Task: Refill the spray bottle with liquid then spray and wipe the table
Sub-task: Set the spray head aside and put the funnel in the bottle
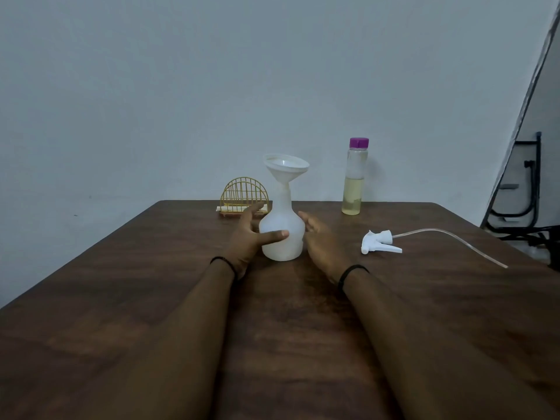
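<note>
**Funnel seated in the open spray bottle, both hands at its sides**

A translucent white plastic spray bottle point(282, 234) with a bulbous body and narrow neck stands upright on the dark brown wood-grain bench point(151, 298), just above the middle of the frame. A white plastic funnel point(286, 168) sits in its neck, tilted slightly toward the right of the frame.

The left hand point(247, 237) is partly curled around the bottle's left side: the thumb presses across the front of the body, while the fingers reach behind it. The right hand point(319, 242) is open and flat, palm turned toward the bottle, just beside its right side; whether it touches the plastic cannot be told. Each wrist carries a thin black band point(351, 272).

To the right of centre, the white trigger spray head point(378, 241) lies on its side on the bench, apart from the bottle, with its clear dip tube point(454, 234) curving away toward the right edge of the frame. Further back, right of the funnel, a tall clear bottle with a purple cap point(355, 177) stands upright near the far edge of the bench, about half full of pale yellow liquid. Behind the left hand, a yellow wire napkin holder point(244, 194) with an arched shape stands by the far edge. A plain grey-blue wall point(181, 86) fills the upper frame.
</note>
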